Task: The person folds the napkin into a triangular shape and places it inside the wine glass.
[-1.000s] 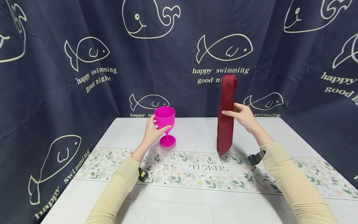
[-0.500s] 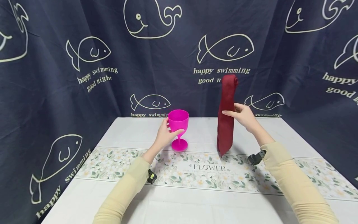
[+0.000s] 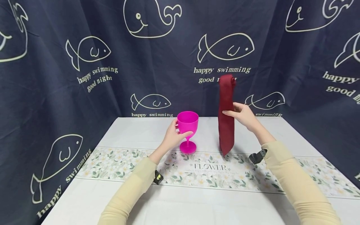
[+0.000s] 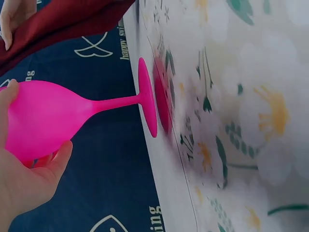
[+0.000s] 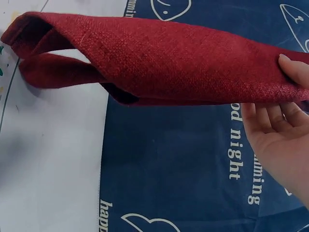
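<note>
In the head view my left hand point(image 3: 173, 136) grips a bright pink plastic goblet point(image 3: 187, 122) round its bowl, thumb across the front. The goblet is upright. Its round foot point(image 4: 147, 98) hangs just above the tabletop in the left wrist view, with a pink reflection below it. To the right, my right hand point(image 3: 244, 116) pinches a folded dark red necktie point(image 3: 226, 131) by its middle and holds it up lengthwise. The tie's pointed end hangs low, close to the table; whether it touches I cannot tell. In the right wrist view the tie's layers point(image 5: 63, 70) gape at the lower end.
A white table point(image 3: 202, 206) lies below, crossed by a floral printed strip point(image 3: 118, 165) marked FLOWER. Dark blue curtains point(image 3: 174, 75) with fish and whale drawings stand behind and at both sides. A small black camera sits on each wrist, the right one point(image 3: 257, 157) plainly visible.
My left hand has carried the goblet to the right and slightly nearer, bringing it closer to the tie. The tie's top has shifted slightly left; my right hand has hardly moved.
</note>
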`<state>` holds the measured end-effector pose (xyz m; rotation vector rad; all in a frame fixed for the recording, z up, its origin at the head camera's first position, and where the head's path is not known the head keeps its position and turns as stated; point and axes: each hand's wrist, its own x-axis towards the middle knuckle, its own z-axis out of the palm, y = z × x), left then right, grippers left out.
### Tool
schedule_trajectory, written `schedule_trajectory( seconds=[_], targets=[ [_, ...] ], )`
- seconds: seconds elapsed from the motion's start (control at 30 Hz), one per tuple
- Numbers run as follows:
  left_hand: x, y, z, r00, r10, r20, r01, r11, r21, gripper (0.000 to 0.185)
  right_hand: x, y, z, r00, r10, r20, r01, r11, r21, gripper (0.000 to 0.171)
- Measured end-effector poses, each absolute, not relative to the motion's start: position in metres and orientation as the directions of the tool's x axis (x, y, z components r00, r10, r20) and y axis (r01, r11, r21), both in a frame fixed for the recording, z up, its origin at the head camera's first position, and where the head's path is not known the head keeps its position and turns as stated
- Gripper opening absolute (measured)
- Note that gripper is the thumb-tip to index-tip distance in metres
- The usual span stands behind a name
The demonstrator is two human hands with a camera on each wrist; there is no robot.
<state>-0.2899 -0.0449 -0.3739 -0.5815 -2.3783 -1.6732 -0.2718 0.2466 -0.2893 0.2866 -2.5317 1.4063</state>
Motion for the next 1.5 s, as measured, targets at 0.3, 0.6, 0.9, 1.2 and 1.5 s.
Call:
schedule_trajectory(
  seconds=[0.3, 0.6, 0.9, 1.2, 1.5],
  targets=[
    [-0.293, -0.035, -0.381, -0.904, 0.253, 0.345, 0.410, 0.285, 0.866, 0.078, -0.277, 0.246, -0.287, -0.950, -0.080, 0.303, -0.295, 0.554, -0.779, 0.043],
    [-0.294, -0.032, -0.394, -0.902, 0.259, 0.346, 0.411, 0.263, 0.873, 0.081, -0.283, 0.243, -0.287, -0.944, -0.083, 0.320, -0.303, 0.604, -0.737, 0.044],
    [-0.293, -0.031, -0.394, -0.910, 0.241, 0.337, 0.396, 0.261, 0.881, 0.079, -0.290, 0.243, -0.282, -0.939, -0.080, 0.336, -0.298, 0.678, -0.672, 0.043],
    [-0.295, -0.032, -0.393, -0.902, 0.233, 0.363, 0.412, 0.219, 0.885, 0.075, -0.299, 0.239, -0.270, -0.899, -0.150, 0.411, -0.376, 0.745, -0.551, 0.032],
    [-0.299, -0.031, -0.391, -0.902, 0.235, 0.363, 0.414, 0.224, 0.882, 0.072, -0.298, 0.228, -0.257, -0.869, -0.225, 0.441, -0.432, 0.781, -0.452, 0.027]
  ],
)
